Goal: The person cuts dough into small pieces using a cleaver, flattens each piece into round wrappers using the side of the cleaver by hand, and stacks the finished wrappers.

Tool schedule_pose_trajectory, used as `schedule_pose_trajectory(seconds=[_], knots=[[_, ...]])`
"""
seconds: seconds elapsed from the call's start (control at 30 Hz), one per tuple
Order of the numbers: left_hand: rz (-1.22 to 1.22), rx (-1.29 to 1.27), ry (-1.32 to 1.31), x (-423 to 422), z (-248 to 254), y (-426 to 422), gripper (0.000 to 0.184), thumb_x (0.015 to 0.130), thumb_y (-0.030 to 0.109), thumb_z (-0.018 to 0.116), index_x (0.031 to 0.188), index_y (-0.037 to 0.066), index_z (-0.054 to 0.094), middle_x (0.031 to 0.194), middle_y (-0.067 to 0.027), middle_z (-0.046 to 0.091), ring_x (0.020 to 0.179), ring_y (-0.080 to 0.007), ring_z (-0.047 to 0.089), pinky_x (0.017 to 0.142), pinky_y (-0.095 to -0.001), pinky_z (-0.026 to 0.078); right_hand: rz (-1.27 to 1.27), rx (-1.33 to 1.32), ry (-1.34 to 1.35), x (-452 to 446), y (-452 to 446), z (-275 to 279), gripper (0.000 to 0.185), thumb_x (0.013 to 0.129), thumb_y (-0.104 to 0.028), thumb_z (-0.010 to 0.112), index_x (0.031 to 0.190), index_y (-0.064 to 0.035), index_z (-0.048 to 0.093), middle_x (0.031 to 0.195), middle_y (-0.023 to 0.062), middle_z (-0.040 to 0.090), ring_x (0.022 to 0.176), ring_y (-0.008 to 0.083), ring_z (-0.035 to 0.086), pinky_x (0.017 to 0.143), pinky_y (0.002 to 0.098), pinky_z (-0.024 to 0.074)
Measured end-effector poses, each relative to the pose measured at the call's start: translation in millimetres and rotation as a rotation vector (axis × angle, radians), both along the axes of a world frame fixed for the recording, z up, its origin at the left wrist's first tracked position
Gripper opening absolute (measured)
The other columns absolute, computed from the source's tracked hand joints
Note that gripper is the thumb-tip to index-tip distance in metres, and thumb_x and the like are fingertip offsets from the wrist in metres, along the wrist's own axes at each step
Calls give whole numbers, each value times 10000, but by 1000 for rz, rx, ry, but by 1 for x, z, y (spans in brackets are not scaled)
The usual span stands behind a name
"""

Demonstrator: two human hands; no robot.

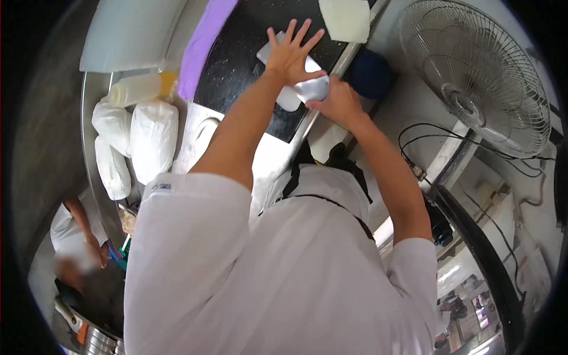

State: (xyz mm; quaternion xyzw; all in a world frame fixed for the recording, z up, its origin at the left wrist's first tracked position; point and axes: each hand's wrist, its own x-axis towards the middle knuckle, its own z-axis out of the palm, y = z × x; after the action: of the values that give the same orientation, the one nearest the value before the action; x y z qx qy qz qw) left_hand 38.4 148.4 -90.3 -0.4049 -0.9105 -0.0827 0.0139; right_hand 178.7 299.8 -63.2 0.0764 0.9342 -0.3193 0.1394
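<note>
My left hand (289, 59) lies with fingers spread over a pale grey-white flat piece (289, 99) on a black work surface (236, 65). Its thumb reaches to a shiny silver rounded piece (315, 89), whose exact kind I cannot make out. My right hand (340, 102) closes around the outer end of that silver piece, near the front edge of the surface. Much of the pale piece is hidden under my left hand.
A purple cloth (204, 44) and a cream sheet (346, 19) flank the black surface. White wrapped bundles (154, 139) and a yellowish bottle (139, 89) sit at left. A large fan (473, 77) stands at right with loose cables. Another person (77, 236) is at lower left.
</note>
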Motion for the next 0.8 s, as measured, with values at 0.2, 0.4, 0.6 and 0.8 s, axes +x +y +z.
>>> schedule_pose_trajectory(seconds=[0.2, 0.4, 0.6, 0.8], knots=[[-132, -8, -133, 45, 3, -25, 1078, 732, 820, 641, 1632, 342, 290, 1725, -75, 182, 1564, -437, 161, 1088, -851, 128, -60, -170, -21, 62, -31, -18, 905, 650, -453, 948, 1258, 64, 521, 1007, 327, 707, 971, 506, 698, 832, 540, 567], [-84, 123, -25, 10, 0, 1, 1067, 721, 778, 704, 1625, 391, 289, 1722, -46, 203, 1560, -388, 206, 1075, -845, 170, -58, -88, 42, 14, 0, -9, 918, 668, -498, 928, 1269, 59, 514, 984, 293, 714, 958, 462, 709, 814, 522, 563], [-242, -115, -84, 24, 8, -14, 1057, 732, 784, 691, 1626, 400, 279, 1731, -61, 162, 1573, -444, 104, 1117, -831, 122, -110, -135, -2, 53, -33, -12, 855, 680, -478, 929, 1230, 39, 526, 945, 300, 715, 909, 474, 714, 789, 509, 584], [-273, 40, -128, 47, 4, 2, 1027, 685, 822, 694, 1581, 440, 370, 1693, -79, 275, 1546, -445, 207, 1067, -855, 167, -138, -87, -72, 83, -17, -27, 839, 674, -495, 922, 1204, -1, 499, 908, 275, 712, 898, 473, 710, 762, 534, 573]])
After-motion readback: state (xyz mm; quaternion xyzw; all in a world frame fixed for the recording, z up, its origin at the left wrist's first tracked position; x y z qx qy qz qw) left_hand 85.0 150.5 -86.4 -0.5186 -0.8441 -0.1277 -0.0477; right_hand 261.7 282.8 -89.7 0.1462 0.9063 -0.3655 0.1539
